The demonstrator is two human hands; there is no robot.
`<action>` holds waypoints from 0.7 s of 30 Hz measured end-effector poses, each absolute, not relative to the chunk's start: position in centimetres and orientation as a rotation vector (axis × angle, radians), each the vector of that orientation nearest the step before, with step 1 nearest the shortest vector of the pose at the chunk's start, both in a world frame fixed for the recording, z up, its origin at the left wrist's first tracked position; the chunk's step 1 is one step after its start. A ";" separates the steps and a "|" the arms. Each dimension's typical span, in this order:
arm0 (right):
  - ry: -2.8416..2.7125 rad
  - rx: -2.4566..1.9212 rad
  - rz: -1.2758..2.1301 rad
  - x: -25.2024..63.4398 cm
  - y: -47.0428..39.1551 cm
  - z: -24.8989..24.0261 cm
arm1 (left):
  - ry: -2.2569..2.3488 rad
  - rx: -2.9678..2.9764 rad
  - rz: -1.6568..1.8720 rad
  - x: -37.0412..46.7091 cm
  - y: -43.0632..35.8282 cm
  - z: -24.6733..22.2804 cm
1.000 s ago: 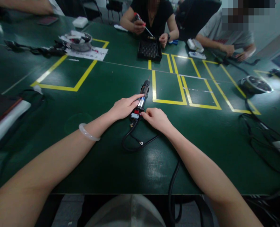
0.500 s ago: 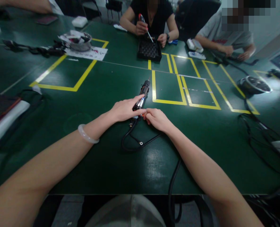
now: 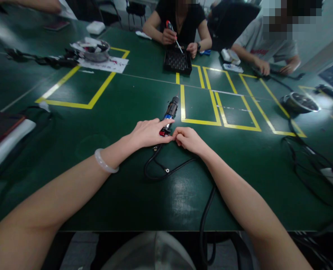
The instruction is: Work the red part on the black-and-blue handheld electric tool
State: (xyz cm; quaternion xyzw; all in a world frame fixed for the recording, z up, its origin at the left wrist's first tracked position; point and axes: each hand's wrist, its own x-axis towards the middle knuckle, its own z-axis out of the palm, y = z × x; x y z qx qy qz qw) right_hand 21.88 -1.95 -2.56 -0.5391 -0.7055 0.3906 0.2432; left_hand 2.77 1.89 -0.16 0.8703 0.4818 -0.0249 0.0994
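Observation:
A corded electric screwdriver [image 3: 172, 108] lies on the green table in front of me, its bit pointing away. It has a black front, a blue and silver middle and a red part near the rear. My left hand [image 3: 149, 132] holds the rear of its body, thumb and forefinger to either side. Close by on the right is my right hand [image 3: 188, 138], its fingers curled tight by the tool's rear end and my left fingertips. What those fingers hold, if anything, is hidden. From the rear, a black cable [image 3: 147, 173] loops toward me, with a small ring terminal [image 3: 167, 170] beside it.
Yellow tape rectangles [image 3: 201, 121] mark the table. Opposite, a person holds a red-handled screwdriver [image 3: 174, 34] over a black tray [image 3: 177, 66]. A metal bowl [image 3: 97, 56] stands on paper at left; another bowl [image 3: 301, 107] and black cables [image 3: 295, 165] are at right.
The electric screwdriver has turned about its length, bringing blue and red parts into view. My right hand has shifted slightly right, away from the tool's rear; my left forefinger has slid back along the body.

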 end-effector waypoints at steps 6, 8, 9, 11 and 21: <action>-1.580 -1.351 1.426 22.7 -1.4 -2.7 | 1.511 2.566 -0.085 0.8 3.3 -0.3; -1.511 -1.323 1.488 22.9 -1.3 -2.5 | 1.560 2.545 -0.096 -0.9 4.1 -0.3; -1.488 -1.312 1.506 22.9 -1.3 -2.5 | 1.586 2.533 -0.104 -1.9 4.7 -0.4; -1.464 -1.298 1.526 22.9 -1.3 -2.3 | 1.638 2.513 -0.114 -4.2 5.7 -0.5; -1.448 -1.277 1.537 22.8 -1.4 -2.4 | 1.966 2.345 -0.109 -17.7 11.4 -1.4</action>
